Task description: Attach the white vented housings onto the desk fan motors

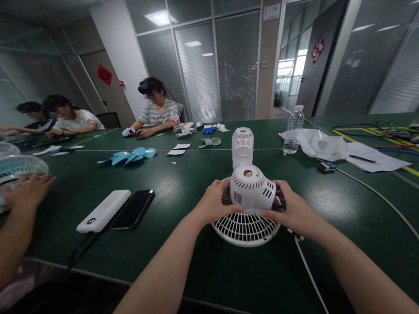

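A white fan motor housing (pixel 251 185) with slotted vents stands above a white fan grille (pixel 249 230), which rests face down on the green table. My left hand (pixel 216 203) grips the housing's left side, thumb along its lower edge. On the opposite side my right hand (pixel 284 206) holds it, with dark red parts, perhaps wires, partly showing behind the fingers. Behind the housing a second white vented part (pixel 242 144) rises; whether the two are joined is hard to see. A white cord (pixel 313 277) runs from the right of the grille toward the table's near edge.
To the left lie a white power bank (pixel 104 211) and a black phone (pixel 133 209). Blue fan blades (pixel 127 156) sit farther back. A water bottle (pixel 294 132), plastic bag (pixel 320 144) and cables (pixel 397 138) are at right. A co-worker's hand (pixel 27 190) touches another fan (pixel 1 176).
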`<act>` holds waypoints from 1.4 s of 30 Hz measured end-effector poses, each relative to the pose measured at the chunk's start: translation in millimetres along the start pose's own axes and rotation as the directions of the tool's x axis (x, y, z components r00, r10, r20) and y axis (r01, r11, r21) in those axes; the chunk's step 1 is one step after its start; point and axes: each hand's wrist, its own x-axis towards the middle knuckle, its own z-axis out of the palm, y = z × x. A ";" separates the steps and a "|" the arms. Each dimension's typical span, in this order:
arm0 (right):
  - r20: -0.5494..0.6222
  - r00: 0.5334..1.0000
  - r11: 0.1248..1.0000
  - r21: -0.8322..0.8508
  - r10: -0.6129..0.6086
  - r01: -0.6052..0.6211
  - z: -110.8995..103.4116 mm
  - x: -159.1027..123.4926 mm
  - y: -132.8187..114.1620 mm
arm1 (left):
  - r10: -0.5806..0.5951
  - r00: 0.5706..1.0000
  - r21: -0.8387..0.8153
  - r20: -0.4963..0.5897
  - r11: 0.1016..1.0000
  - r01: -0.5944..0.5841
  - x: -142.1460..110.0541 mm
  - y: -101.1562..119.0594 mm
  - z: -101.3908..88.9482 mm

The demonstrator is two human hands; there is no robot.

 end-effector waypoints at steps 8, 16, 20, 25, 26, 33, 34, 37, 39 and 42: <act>-0.006 0.998 0.998 -0.032 0.058 -0.058 -5.9 1.1 -9.2 | -0.048 0.999 0.049 0.019 0.998 0.047 0.6 -3.2 0.7; 0.023 0.997 0.996 0.047 0.078 -0.079 -3.4 1.4 -8.6 | -0.036 0.998 -0.070 0.055 0.997 0.040 0.0 -1.5 0.9; 0.021 0.998 0.995 0.074 0.066 -0.068 -2.6 3.4 -6.4 | -0.013 0.999 -0.033 0.047 0.999 0.014 1.1 0.5 1.4; 0.018 0.997 0.997 0.034 0.069 -0.070 -5.0 6.5 -1.5 | -0.051 0.998 -0.034 0.040 0.998 0.052 2.7 -0.2 2.9; 0.019 0.998 0.998 0.023 0.064 -0.064 -5.5 6.9 -0.8 | -0.041 0.998 -0.039 0.039 0.998 0.042 3.1 -0.6 3.2; 0.007 1.000 0.997 -0.078 0.018 -0.017 -0.8 4.0 -3.4 | 0.008 0.999 -0.046 0.042 0.999 -0.006 3.4 -0.5 2.6; -0.008 1.000 0.996 -0.084 0.026 -0.026 1.4 3.3 -3.4 | 0.005 0.999 -0.043 0.046 0.999 -0.003 3.3 -0.1 2.2; -0.037 0.997 0.996 -0.063 0.063 -0.065 7.7 2.6 -1.8 | 0.011 0.998 -0.041 0.058 0.999 -0.008 3.1 0.6 2.1; -0.035 0.998 0.998 -0.024 0.061 -0.062 9.7 3.0 -0.8 | 0.006 0.998 -0.036 0.058 0.999 -0.004 2.9 -0.1 3.0; -0.054 0.999 1.000 0.000 0.007 -0.007 8.8 3.6 -2.0 | -0.003 0.999 -0.027 0.051 1.000 0.004 2.4 -2.6 4.1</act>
